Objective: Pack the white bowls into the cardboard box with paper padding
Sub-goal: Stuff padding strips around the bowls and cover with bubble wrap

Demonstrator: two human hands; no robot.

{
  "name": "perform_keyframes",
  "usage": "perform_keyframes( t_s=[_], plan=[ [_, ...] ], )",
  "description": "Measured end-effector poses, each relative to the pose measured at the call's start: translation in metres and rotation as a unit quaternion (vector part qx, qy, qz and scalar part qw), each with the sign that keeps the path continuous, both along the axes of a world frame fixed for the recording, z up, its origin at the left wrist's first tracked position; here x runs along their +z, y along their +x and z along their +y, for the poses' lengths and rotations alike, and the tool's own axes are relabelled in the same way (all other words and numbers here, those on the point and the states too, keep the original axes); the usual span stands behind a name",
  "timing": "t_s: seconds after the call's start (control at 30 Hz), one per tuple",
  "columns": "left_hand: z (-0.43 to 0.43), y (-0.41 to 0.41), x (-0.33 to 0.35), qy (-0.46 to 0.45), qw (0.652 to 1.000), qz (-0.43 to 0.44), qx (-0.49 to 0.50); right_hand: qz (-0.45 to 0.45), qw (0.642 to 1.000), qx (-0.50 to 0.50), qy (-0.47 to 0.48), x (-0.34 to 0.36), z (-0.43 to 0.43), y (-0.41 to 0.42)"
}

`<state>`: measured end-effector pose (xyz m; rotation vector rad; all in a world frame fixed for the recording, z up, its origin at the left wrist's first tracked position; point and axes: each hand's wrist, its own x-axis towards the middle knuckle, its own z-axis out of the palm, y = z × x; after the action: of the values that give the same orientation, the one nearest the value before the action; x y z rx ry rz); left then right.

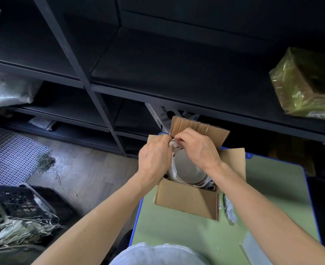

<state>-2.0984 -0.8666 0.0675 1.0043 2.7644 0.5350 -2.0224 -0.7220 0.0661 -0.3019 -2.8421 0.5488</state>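
Table: we stand over one green table top with a blue edge, at the lower centre and lower right of the frame
Box: one cardboard box sits on it at centre, flaps open, the far flap standing up
Loose paper: one crumpled piece lies on the table against the box's right side
Bowl: the white bowl lies mouth up inside the box; we count one plainly, and rims showing under its near edge hint at more below, which we cannot count
Left hand: our left hand is over the box's left side, fingertips curled and pinching the paper wad
Right hand: our right hand is just right of it, fingers curled onto the same wad
Wad: one, small and pale, at the bowl's far rim, just in front of the raised flap
Done: bowl in the box, and we judge some paper is already down its sides
Left: tuck this wad in, perhaps cover the top, fold the flaps; we see no bowl outside the box
Floor: one black crate with straw at lower left, one mesh mat above it
Shelves: dark shelving across the top; one plastic-wrapped parcel at upper right
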Motion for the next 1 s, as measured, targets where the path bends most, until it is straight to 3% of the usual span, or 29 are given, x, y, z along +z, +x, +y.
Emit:
perform_keyframes(
  t_s=[0.1,0.3,0.5,0.63,1.0],
  plan=[
    [-0.002,0.001,-0.001,0.013,1.000,-0.005,-0.015,0.033,0.997,-0.040,-0.055,-0.006,-0.004,0.003],
    [0.003,0.000,-0.004,0.008,0.999,0.041,-0.027,0.056,0.994,-0.041,0.080,-0.013,-0.005,0.010],
    [0.002,-0.001,-0.006,-0.018,0.996,0.075,-0.048,0.007,0.993,-0.014,0.115,-0.009,-0.006,0.020],
    [-0.008,0.001,-0.002,0.034,0.995,0.069,-0.059,-0.029,0.994,-0.013,0.105,-0.007,-0.009,0.028],
    [-0.004,-0.004,0.003,-0.009,0.998,0.039,-0.055,-0.113,0.990,-0.016,0.086,0.004,-0.018,0.035]
  ],
)
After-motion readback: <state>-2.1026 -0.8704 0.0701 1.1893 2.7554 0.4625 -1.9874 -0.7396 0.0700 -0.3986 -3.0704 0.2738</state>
